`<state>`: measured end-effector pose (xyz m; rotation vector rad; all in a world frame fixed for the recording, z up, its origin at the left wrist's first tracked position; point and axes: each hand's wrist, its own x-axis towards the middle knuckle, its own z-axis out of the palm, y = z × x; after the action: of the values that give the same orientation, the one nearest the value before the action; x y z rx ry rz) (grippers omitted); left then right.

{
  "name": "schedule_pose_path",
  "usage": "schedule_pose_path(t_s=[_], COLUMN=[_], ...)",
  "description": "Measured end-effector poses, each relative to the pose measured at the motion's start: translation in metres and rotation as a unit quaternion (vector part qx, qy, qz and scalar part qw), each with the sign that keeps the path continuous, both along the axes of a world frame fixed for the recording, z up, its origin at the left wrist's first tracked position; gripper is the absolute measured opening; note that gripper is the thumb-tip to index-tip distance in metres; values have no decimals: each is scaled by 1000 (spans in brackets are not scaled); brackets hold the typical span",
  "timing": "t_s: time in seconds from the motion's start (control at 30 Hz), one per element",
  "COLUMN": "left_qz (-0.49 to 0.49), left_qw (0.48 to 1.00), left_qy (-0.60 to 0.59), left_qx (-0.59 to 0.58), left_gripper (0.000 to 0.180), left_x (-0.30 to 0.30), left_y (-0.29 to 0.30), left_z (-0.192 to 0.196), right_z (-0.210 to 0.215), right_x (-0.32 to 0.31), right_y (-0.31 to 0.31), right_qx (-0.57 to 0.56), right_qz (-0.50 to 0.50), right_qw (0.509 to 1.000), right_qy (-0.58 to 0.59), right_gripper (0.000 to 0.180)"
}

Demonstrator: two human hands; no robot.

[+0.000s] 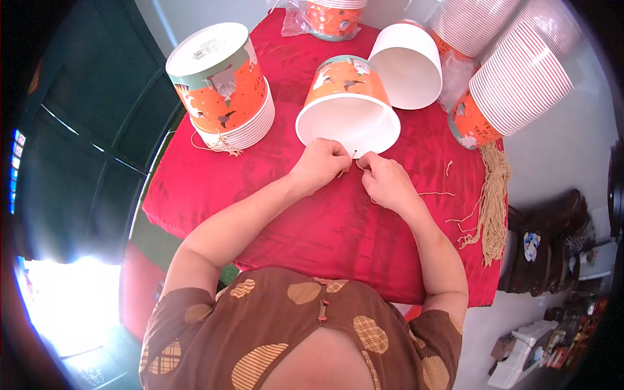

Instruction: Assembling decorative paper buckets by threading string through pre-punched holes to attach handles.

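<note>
An orange paper bucket with a white inside lies on its side on the red cloth, its mouth toward me. A small hole shows in the near edge of its rim, between my fingertips. Just left of the hole, my left hand is closed in a pinch, a short end of beige string hanging under it. My right hand, to the right of the hole, pinches string as well. A strand trails out to the right of that hand. How the string passes through the hole is too small to make out.
At left stands an upside-down bucket stack with string tufts at its foot. A white-mouthed bucket lies behind at right. Nested stacks lean farther right. A beige string bundle hangs over the right edge of the red-covered table.
</note>
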<state>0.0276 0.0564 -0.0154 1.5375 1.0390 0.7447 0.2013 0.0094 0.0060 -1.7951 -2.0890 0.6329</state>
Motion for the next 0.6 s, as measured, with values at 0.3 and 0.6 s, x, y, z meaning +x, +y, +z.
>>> schedule_pose_path(t_s=[0.3, 0.6], left_qz=[4, -26], left_qw=[970, 956], left_qy=[-117, -149], left_qx=[-211, -251], left_gripper=[6, 8], left_x=[-9, -9], left_y=[4, 5], left_z=[9, 10], right_z=[7, 5], right_x=[-13, -28], right_y=[-16, -26], right_qx=[22, 41], right_qz=[73, 115], right_qw=[996, 986], right_qy=[-45, -111], right_gripper=[18, 18])
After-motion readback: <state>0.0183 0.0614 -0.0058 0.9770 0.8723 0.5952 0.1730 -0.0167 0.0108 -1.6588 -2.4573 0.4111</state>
